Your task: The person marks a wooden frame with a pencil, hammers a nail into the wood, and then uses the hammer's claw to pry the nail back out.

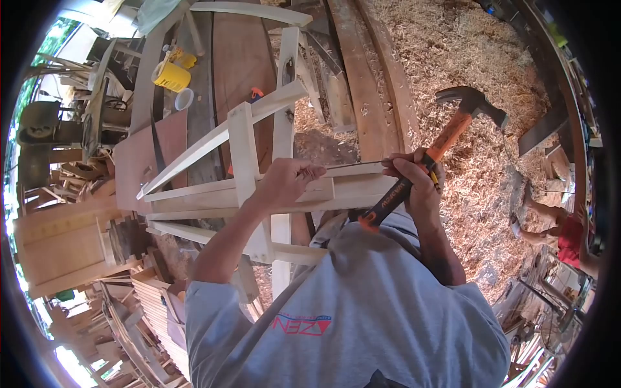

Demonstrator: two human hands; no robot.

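Note:
A claw hammer (446, 139) with an orange and black handle is held in my right hand (417, 181), its head pointing up and away. The same hand's thumb and finger pinch one end of a thin dark rod (359, 165); a small yellow item (435, 181) shows by its fingers. My left hand (288, 184) is closed, fingertips near the rod's other end; what they grip is too small to make out. Below both hands lies a pale wooden frame (242, 152) of joined slats, with a short crosspiece over longer strips.
Long planks (242, 64) form the bench beyond. A yellow container (171, 76) and a white lid (184, 99) sit on it, near an orange-and-black tool (256, 95). Wood shavings (479, 58) cover the floor. Another person (569, 239) is at the right edge; stacked lumber (158, 304) stands left.

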